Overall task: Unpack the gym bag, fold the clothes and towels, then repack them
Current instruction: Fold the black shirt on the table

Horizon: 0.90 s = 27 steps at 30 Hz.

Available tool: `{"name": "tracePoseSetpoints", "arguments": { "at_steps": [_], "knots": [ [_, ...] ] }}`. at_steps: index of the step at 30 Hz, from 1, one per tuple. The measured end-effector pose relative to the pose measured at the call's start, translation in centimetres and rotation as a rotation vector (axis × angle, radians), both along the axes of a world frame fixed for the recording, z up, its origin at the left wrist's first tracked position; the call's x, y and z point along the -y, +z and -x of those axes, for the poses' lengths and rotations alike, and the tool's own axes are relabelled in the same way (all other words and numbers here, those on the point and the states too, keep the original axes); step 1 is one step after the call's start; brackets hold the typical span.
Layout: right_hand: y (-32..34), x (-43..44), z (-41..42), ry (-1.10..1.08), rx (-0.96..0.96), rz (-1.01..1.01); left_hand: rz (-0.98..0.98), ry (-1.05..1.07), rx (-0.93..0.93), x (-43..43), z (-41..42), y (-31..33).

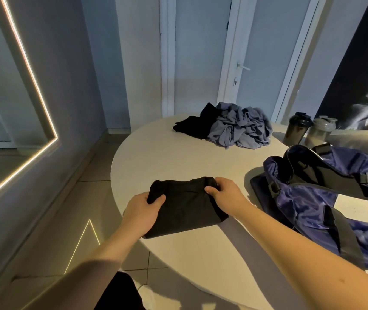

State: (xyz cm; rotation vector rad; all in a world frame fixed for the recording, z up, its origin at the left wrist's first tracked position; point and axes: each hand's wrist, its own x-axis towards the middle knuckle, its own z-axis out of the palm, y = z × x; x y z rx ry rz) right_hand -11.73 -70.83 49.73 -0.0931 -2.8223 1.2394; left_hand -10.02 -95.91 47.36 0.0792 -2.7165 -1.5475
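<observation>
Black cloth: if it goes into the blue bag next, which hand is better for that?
Probably the right hand. It grips the black cloth on the side nearest the open blue bag. The left hand grips the far side and would have to cross over.

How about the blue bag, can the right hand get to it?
Probably yes. The blue bag lies just beside the right hand with bare table between, though that hand now pinches the black folded cloth and must let go first.
</observation>
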Motion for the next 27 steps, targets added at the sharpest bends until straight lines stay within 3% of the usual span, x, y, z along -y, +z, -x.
{"name": "tracePoseSetpoints", "arguments": {
  "at_steps": [5, 6, 10, 13, 18, 22, 27],
  "knots": [
    [-0.5, 0.4, 1.0, -0.045, 0.077, -0.049, 0.51, -0.01, -0.185, 0.4, 1.9, -0.8],
    [-0.5, 0.5, 1.0, -0.048, 0.085, -0.065, 0.518, -0.041, -0.148, 0.4, 2.2, -0.5],
    [1.2, 0.7, -0.7, -0.135, 0.031, -0.189, 0.202, -0.181, 0.134, 0.3, 3.5, 1.5],
    [2.7, 1.2, -4.4, -0.196, -0.152, -0.251, 0.32, -0.263, 0.165, 0.4, 4.2, 2.7],
    [3.5, 3.1, -8.5, -0.032, 0.134, 0.443, 0.298, -0.364, 0.272, -0.6, 3.6, 4.5],
    [3.8, 2.6, -9.2, -0.076, 0.286, 0.666, 0.147, -0.441, 0.278, -3.1, 0.7, 5.3],
    [3.4, 1.2, -11.1, -0.067, 0.337, 0.77, -0.028, -0.506, 0.214, -5.7, -3.5, 5.7]
  ]
}}
